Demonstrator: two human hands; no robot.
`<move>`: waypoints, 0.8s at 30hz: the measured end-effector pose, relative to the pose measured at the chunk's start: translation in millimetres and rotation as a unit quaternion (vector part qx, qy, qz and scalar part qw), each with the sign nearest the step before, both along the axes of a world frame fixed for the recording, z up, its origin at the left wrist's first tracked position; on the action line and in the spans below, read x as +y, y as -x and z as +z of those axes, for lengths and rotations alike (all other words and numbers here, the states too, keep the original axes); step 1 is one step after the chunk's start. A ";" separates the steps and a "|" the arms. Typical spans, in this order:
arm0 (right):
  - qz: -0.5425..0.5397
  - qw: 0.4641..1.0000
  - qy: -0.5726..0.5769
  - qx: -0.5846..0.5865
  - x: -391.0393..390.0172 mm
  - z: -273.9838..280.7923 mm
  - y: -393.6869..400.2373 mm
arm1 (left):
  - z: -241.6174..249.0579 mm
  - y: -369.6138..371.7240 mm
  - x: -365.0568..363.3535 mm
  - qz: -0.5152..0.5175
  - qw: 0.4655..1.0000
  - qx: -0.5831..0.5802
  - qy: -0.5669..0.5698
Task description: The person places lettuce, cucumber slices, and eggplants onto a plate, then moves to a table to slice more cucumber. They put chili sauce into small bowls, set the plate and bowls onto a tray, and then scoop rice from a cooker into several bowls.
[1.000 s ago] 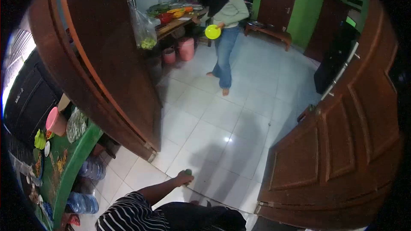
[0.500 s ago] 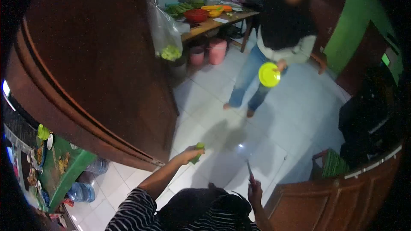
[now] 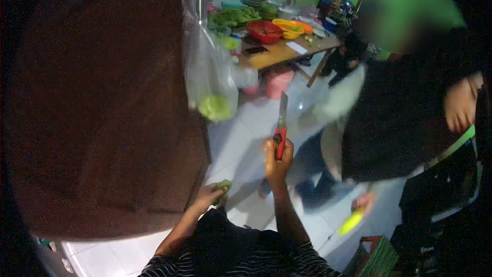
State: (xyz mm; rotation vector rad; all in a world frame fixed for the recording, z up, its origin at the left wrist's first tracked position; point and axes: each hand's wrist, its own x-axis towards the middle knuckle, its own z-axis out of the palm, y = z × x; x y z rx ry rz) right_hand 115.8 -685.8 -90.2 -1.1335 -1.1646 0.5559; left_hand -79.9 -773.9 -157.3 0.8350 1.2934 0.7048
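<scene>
My right hand [image 3: 278, 168] grips a box cutter [image 3: 280, 137] by its red handle, the metal blade pointing up and away from me. Low in front of my body, my left hand [image 3: 207, 195] is closed around a green vegetable piece [image 3: 222, 184], whose exact kind is hard to make out. Beyond the hands, a clear plastic bag [image 3: 210, 66] with light green pieces in its bottom hangs beside the brown door [image 3: 113, 107].
Close on my right a person [image 3: 394, 118] passes, a yellow plate [image 3: 351, 221] in a lowered hand. A wooden table [image 3: 269, 57] ahead bears a red basin [image 3: 264, 31], yellow bowls and green vegetables [image 3: 233, 16]. A pink bucket [image 3: 279, 82] stands below; a green crate [image 3: 379, 259] is at lower right.
My right hand has raised the box cutter from low on the right to the centre. My left hand has drawn nearer my body. The person has come close on the right; the table and bag appear nearer.
</scene>
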 end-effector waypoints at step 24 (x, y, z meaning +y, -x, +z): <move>0.096 0.970 0.224 -0.011 414.5 9.1 -205.0 | 45.2 -226.0 505.6 0.139 0.965 -0.006 -0.223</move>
